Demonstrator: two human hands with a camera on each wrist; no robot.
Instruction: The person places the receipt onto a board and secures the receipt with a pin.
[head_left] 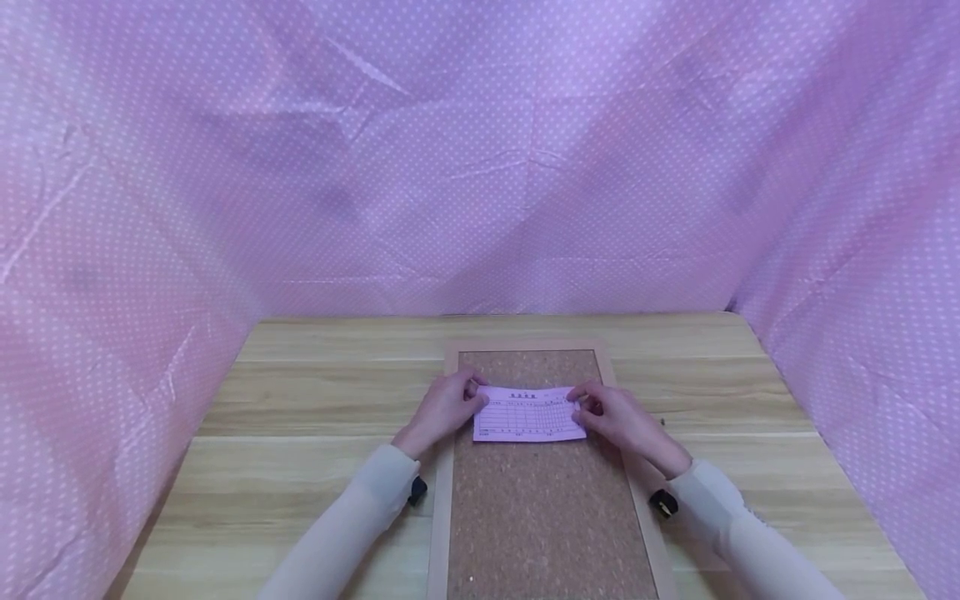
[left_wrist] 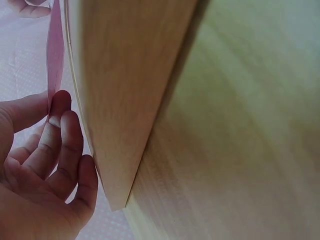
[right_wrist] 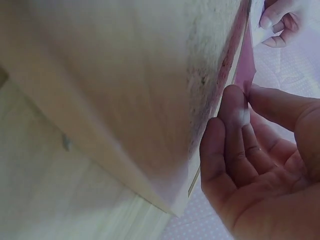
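A pink printed form point(head_left: 528, 417) with a ruled table lies over the upper part of a wood-framed cork board point(head_left: 547, 517). My left hand point(head_left: 444, 408) pinches the form's left edge between thumb and forefinger; the left wrist view shows the paper point(left_wrist: 55, 55) between those fingertips, just off the frame. At the opposite edge my right hand point(head_left: 618, 421) pinches the paper too. In the right wrist view the pink sheet point(right_wrist: 246, 65) runs from thumb and forefinger close beside the cork face.
The board rests on a light wooden table point(head_left: 315, 400). A small dark object point(head_left: 662, 422) lies right of the board, near the right wrist. Pink dotted cloth point(head_left: 480, 167) hangs behind the table and along both sides.
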